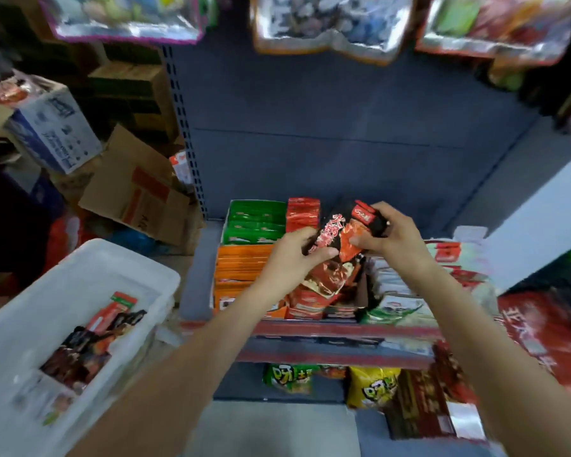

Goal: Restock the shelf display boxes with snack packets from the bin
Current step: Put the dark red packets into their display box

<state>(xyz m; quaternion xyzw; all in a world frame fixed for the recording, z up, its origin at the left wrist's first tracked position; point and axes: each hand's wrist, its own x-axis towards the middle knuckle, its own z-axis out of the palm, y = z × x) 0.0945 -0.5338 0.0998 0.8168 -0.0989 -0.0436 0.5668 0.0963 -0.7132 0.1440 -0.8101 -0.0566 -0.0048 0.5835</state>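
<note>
A grey shelf [343, 349] carries display boxes [244, 268] of orange, green and red packets. Lower left sits a white bin [30, 311] (a few packets inside). Above the boxes, the left hand [294, 255] and right hand [388, 235] curl their fingers around a black-and-red snack packet [338, 234].

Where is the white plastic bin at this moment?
In the head view the white bin sits at lower left, left of the shelf, below the left hand, with a few snack packets inside.
</note>
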